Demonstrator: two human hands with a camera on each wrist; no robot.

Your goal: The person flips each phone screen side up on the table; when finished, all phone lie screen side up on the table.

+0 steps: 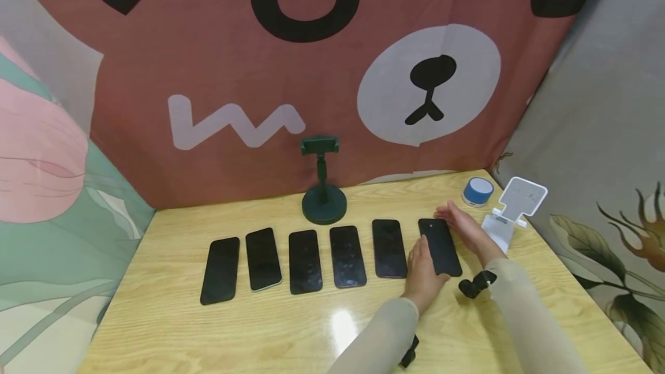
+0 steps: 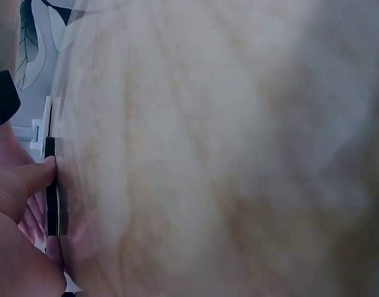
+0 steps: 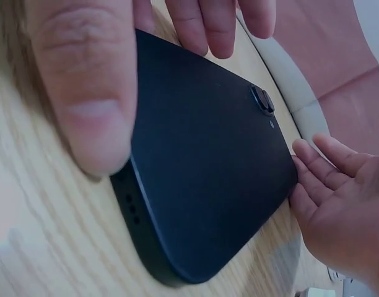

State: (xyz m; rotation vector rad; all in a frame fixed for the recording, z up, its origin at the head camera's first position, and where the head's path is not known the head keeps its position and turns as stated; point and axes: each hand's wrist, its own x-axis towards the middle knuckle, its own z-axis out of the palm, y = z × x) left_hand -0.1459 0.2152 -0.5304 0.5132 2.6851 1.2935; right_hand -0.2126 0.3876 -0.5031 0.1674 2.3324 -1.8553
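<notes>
A black phone [image 1: 440,247] lies back-up on the wooden table at the right end of a row, its camera lens at the far end. My left hand [image 1: 423,276] is at its near left corner. In the right wrist view, the left thumb [image 3: 93,124] touches the short edge beside the speaker holes, and the other left fingers lie along the long side. Extended fingers of my right hand [image 1: 464,227] reach the phone's far right edge, palm facing it. The left wrist view shows the phone edge-on [image 2: 51,204] beside the left thumb and a finger.
Several dark phones, such as one [image 1: 389,249] just left of the hands, lie screen-up in a row. Behind stands a dark green phone stand [image 1: 323,204]. A blue round speaker-like object [image 1: 478,191] and a white folding stand [image 1: 522,198] are at the right. A printed cloth hangs behind the table.
</notes>
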